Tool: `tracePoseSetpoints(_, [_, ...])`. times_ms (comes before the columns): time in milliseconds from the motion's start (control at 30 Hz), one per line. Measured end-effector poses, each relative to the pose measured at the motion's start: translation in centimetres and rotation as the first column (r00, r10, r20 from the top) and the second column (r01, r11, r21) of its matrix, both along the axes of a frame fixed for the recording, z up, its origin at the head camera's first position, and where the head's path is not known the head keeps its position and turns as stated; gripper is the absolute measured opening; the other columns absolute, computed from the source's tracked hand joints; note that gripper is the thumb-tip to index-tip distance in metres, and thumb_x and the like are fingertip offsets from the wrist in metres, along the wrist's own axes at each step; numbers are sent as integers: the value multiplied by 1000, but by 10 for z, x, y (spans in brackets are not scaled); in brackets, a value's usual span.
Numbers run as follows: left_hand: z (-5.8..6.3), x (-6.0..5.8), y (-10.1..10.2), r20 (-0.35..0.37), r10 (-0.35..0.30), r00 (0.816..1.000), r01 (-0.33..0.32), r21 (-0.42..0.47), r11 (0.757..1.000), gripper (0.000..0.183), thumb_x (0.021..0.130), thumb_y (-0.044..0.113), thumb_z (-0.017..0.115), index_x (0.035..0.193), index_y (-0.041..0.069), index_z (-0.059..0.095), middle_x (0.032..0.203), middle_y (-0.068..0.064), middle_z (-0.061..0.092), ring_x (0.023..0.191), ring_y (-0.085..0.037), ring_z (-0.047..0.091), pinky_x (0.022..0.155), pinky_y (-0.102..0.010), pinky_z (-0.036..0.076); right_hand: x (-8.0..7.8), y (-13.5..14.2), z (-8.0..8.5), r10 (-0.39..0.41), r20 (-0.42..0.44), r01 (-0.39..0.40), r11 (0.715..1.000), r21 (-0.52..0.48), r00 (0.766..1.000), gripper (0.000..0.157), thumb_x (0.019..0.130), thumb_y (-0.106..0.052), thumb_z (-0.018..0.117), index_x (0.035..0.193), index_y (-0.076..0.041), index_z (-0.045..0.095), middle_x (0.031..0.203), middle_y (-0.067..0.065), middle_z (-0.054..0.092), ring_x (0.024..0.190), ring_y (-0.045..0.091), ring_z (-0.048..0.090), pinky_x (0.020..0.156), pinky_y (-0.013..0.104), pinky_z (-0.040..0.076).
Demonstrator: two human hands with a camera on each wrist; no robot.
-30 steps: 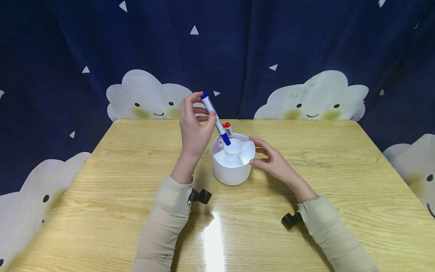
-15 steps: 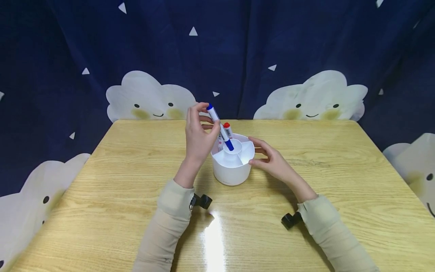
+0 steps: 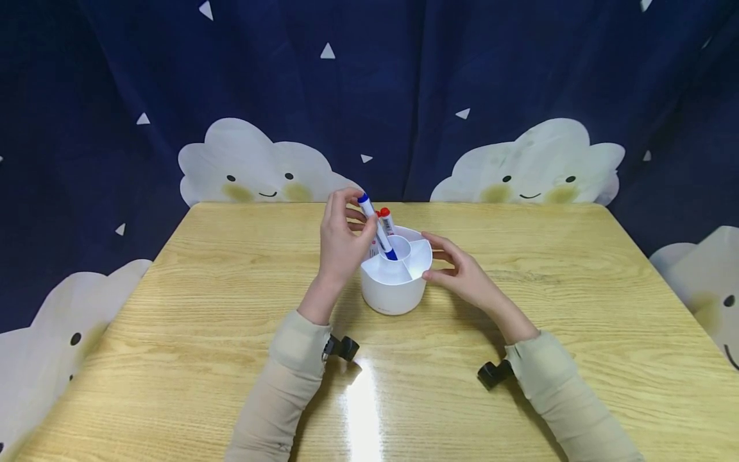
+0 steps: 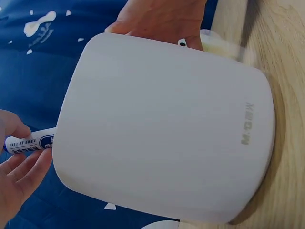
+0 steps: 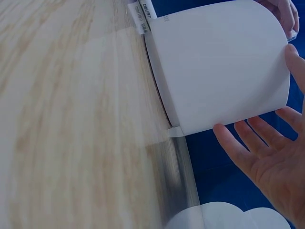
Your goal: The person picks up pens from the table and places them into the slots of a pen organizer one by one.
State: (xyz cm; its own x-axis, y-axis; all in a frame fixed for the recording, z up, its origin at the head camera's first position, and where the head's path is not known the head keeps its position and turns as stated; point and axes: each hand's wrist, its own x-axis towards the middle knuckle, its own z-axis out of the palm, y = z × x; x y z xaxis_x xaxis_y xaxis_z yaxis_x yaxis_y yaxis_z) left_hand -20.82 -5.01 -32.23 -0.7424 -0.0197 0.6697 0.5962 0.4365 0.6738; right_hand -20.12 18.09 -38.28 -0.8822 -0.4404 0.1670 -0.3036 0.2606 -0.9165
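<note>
one blue-capped marker (image 3: 383, 240), pinched in the left hand (image 3: 343, 237), slants down rightward into the white holder (image 3: 392, 295) at its centre; the right hand (image 3: 464, 273) grips the holder's right side

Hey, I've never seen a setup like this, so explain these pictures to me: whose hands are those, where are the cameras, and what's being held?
There's no robot here, just a person's two bare hands. The wide picture comes from a camera on the head, looking forward and down. The other two come from cameras worn on the wrists, which is why things look close and turned sideways.

On the wooden table stands a white divided holder, with red-capped markers at its back. The left hand pinches a blue-ended marker, tilted, its lower end in the round middle compartment. The right hand touches the holder's side with thumb and fingertips.
</note>
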Motion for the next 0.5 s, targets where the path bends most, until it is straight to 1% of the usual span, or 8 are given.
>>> tracePoseSetpoints(133, [-1,0,0,16,-23,1000,23,-6,1000,34,80,2,60,111,4,46,99,-12,50,76,-18,59,62,-22,53,1,-1,2,0,1,0,1000,1,1000,67,83,-18,66,141,-25,32,136,6,40,122,28,42,92,36,47])
tracePoseSetpoints(233, [-2,0,-2,63,-53,997,54,-10,999,34,80,2,61,110,5,46,100,-11,52,76,-18,59,62,-22,53,1,-1,3,2,0,-2,1000,-4,1000,68,83,-17,66,141,-24,32,136,6,40,122,28,42,91,35,47])
tracePoseSetpoints(367, [-4,-2,-4,146,-90,985,94,-17,995,33,81,4,61,110,6,47,101,-10,53,77,-17,58,63,-23,53,1,-2,3,7,-4,-7,1000,-12,1000,68,82,-16,66,141,-22,32,136,7,40,122,29,43,91,34,47])
tracePoseSetpoints(500, [-4,-3,-5,184,-110,977,120,-47,992,31,81,4,61,109,6,49,98,-9,55,76,-16,59,62,-22,53,1,-1,3,4,-4,-4,1000,-4,1000,68,83,-17,66,141,-21,31,136,7,40,122,28,43,90,35,47])
